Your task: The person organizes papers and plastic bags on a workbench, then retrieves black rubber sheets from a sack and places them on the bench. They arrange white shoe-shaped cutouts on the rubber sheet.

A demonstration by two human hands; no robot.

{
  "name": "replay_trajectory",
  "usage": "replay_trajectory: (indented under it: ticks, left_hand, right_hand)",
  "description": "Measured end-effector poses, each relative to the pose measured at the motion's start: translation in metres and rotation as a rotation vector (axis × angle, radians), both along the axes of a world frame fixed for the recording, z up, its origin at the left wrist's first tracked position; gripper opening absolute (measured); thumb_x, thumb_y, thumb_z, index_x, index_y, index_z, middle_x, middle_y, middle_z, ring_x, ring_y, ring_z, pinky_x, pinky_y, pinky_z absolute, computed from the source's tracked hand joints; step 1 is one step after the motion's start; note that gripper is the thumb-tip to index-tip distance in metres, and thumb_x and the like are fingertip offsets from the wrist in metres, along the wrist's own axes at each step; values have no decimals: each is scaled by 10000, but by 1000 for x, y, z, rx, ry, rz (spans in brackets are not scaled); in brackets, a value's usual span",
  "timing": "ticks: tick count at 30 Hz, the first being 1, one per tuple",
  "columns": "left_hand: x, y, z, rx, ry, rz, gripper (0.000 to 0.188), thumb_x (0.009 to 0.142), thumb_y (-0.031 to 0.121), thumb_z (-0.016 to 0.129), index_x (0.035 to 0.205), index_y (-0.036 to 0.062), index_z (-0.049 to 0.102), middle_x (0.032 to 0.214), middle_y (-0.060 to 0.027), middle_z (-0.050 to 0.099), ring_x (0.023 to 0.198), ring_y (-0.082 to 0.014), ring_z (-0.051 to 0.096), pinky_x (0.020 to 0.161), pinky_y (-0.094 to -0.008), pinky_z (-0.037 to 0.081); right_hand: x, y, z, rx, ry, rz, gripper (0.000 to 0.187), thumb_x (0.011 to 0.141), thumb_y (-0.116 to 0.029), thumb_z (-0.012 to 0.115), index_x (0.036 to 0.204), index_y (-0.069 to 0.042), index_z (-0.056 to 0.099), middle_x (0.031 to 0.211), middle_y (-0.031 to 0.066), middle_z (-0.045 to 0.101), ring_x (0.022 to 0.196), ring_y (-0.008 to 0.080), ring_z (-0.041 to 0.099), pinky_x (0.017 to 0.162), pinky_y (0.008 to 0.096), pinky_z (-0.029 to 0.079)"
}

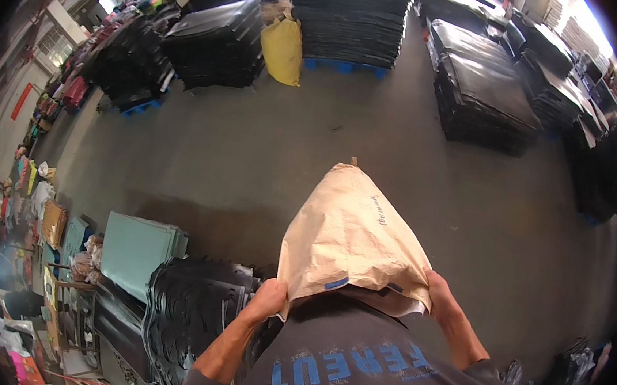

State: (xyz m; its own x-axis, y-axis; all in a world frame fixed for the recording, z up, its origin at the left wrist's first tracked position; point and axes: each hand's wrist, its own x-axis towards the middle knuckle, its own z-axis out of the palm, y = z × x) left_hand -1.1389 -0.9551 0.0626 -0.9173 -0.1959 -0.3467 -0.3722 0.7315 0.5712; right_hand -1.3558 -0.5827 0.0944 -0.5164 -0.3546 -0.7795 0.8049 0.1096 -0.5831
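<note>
Sack (349, 240) is held out, left hand (272, 297) and right hand (440, 291) gripping its near corners; moving it likely needs both firm.

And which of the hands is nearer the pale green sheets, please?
Left. The left hand is to the right of the pale green sheets; the right hand is farther right, across the sack.

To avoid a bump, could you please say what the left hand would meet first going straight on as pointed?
The left hand would probably meet the tan sack, whose edge it holds.
</note>
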Motion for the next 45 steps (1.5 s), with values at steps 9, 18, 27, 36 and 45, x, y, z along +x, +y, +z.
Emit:
replay_trajectory:
  ticks: [9,18,27,36,45]
  left_hand:
    - [-123,-190,-9,275,-46,266,228,878,121,535,784,-40,666,832,-333,664,782,-482,682,684,-544,526]
    - [-260,-416,-48,771,-286,692,556,967,371,483,977,-155,663,855,-330,696,864,-420,720,780,-491,510]
    - [-470,-569,-22,551,258,481,516,965,200,711,1411,0,545,1336,-165,655,1162,-255,630,1014,-361,477]
    - [-826,-645,3,435,100,599,451,1006,258,663,1352,-20,586,1283,-138,657,1147,-242,629,986,-384,505]
    - [-1045,-826,20,441,-462,695,499,977,310,414,885,-118,654,891,-340,669,871,-383,683,807,-478,506]
  right_hand:
    - [-153,-195,0,98,-145,129,541,1106,-361,328,1399,62,497,1228,199,669,1014,265,708,799,383,615]
    - [-335,-495,14,471,-138,139,538,1097,-366,328,1395,44,510,1185,173,699,917,269,736,761,413,632]
    - [-564,-716,47,288,-162,290,502,1058,-259,412,1339,145,515,1217,243,675,1005,293,718,916,417,588]
    - [-960,-849,-30,177,-266,445,504,1081,-295,382,1317,124,532,1184,226,681,930,283,717,828,398,592]
    - [-1107,-860,-37,273,-379,357,539,1088,-405,309,1279,-6,617,920,99,741,609,166,661,374,326,403]
